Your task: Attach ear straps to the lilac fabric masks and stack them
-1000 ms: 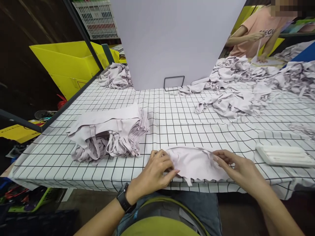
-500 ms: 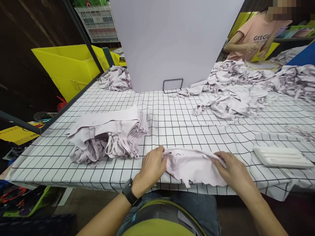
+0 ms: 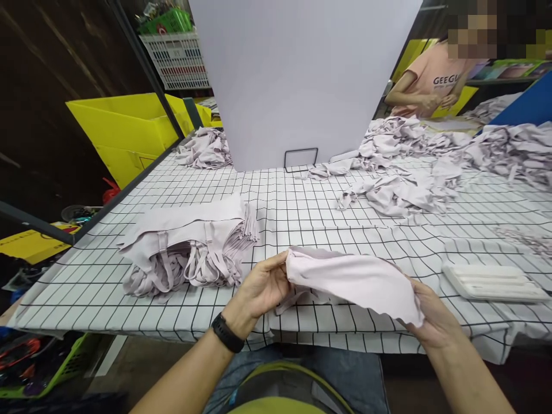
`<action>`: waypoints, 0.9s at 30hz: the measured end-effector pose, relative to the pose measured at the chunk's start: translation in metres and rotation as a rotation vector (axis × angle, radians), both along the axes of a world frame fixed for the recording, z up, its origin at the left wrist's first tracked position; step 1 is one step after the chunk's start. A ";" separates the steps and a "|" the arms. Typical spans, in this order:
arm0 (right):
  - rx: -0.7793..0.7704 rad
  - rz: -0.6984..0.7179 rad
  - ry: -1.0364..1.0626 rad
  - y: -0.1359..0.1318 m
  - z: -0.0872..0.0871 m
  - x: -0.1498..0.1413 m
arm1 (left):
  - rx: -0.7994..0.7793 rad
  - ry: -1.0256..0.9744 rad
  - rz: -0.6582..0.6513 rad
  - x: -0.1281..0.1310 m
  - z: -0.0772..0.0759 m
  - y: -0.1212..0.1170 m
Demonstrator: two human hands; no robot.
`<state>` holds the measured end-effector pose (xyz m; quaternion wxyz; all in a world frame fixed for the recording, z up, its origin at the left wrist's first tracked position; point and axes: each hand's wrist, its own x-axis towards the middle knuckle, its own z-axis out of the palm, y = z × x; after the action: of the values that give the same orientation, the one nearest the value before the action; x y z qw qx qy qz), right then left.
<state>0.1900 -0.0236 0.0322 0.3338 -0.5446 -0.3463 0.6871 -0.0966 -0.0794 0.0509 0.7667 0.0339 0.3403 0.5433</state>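
two hands (image 3: pixel 264 290) hold pale fabric (image 3: pixel 351 279) at both ends

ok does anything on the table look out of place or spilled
Mainly the pale garments toward the back right: they lie in a loose tangle, unlike the neat stack on the left. No clear spill.

The held garment (image 3: pixel 353 282) is pale pinkish lilac, as is the stack (image 3: pixel 192 211) at nine o'clock from it. The tablecloth (image 3: pixel 297 213) is white with a black grid; the box (image 3: pixel 125 123) at ten o'clock, yellow (loudly so).
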 end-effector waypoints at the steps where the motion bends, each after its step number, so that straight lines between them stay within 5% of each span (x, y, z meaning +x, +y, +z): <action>1: 0.002 0.003 0.005 0.000 -0.001 -0.003 | -0.015 -0.048 0.017 0.001 0.002 0.002; 5: 0.071 0.013 -0.070 -0.006 -0.004 -0.021 | 0.068 -0.205 -0.019 0.007 0.006 0.008; 9: 0.366 0.201 -0.447 -0.012 -0.007 -0.029 | 0.143 -0.365 -0.158 0.007 0.012 0.016; 12: 0.573 0.192 -0.643 -0.014 0.002 -0.038 | 0.206 -0.395 -0.213 0.008 0.019 0.023; 18: 0.784 0.301 -0.398 0.003 0.029 -0.087 | 0.456 -0.221 -0.263 0.011 0.032 0.033; 22: 0.538 0.436 -0.068 0.024 0.038 -0.095 | 0.495 -0.096 -0.305 -0.004 0.037 0.039; 27: 0.289 0.428 0.226 0.039 0.057 -0.077 | 0.355 -0.001 -0.156 -0.022 0.037 0.048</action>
<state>0.1133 0.0158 0.0896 0.2918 -0.3258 -0.5085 0.7417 -0.1189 -0.0318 0.0877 0.7887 0.1944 0.2352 0.5337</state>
